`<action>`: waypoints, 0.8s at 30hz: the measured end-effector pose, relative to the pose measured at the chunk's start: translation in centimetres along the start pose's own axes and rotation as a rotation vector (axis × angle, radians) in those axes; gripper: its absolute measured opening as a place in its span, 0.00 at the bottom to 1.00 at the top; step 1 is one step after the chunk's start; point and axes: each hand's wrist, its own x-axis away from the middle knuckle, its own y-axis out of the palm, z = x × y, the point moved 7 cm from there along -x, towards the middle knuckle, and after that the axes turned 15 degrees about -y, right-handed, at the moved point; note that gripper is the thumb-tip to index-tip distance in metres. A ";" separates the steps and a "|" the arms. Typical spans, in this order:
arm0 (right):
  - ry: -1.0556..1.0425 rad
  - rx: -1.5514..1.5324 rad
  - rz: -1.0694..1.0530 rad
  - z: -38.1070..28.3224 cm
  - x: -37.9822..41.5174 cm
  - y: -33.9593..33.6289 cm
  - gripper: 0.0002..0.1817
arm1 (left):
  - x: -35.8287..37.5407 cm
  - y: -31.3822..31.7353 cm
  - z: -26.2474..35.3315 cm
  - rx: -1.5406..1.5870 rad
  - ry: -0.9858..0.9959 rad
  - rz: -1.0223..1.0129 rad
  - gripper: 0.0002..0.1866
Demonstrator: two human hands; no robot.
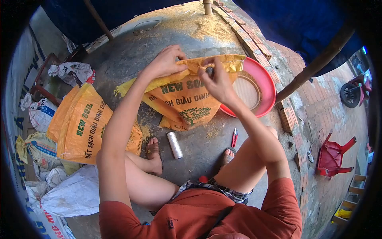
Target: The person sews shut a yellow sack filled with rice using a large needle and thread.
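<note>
An orange sack (189, 101) printed NEW SOIL stands upright between my legs, its yellow top edge folded over. My left hand (169, 61) is closed, fingertips pinching that edge left of the middle. My right hand (219, 81) is closed on the same edge, a little further right. A small grey object (209, 71) shows at its fingers; I cannot make out what it is. A white thread spool (174, 145) lies on the ground below the sack. Red-handled thread snips (234, 137) lie by my right foot.
A pink basin (271, 89) with a round sieve sits right of the sack. More orange sacks (85, 123) lean at the left, near white sacks (75, 191). A bamboo pole (314, 65) and a tipped red stool (336, 154) are at the right. Grain (195, 28) lies spread at the back.
</note>
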 end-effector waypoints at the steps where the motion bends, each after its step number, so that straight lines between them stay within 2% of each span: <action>1: 0.000 0.001 0.001 -0.2 0.6 0.2 0.13 | -0.2 0.1 -0.5 0.010 0.004 0.004 0.15; 3: 0.192 -0.299 -0.313 0.1 2.8 3.3 0.09 | -0.5 0.2 -1.4 0.032 -0.010 -0.014 0.15; 6: 0.319 -0.459 -0.421 -0.4 4.2 4.4 0.08 | -0.6 0.6 -2.0 0.093 -0.071 -0.095 0.14; 10: 0.310 -0.475 -0.402 -0.5 4.0 4.5 0.07 | -0.6 1.0 -2.1 0.086 -0.165 -0.185 0.14; 16: 0.307 -0.498 -0.355 -0.4 3.4 4.8 0.08 | -0.6 1.2 -2.1 0.083 -0.151 -0.244 0.14; 18: 0.316 -0.487 -0.335 0.2 3.5 5.1 0.11 | -0.4 1.2 -2.0 0.131 -0.144 -0.252 0.14; 24: 0.360 -0.462 -0.361 0.0 3.4 4.8 0.12 | -0.5 1.2 -2.2 0.191 -0.118 -0.262 0.13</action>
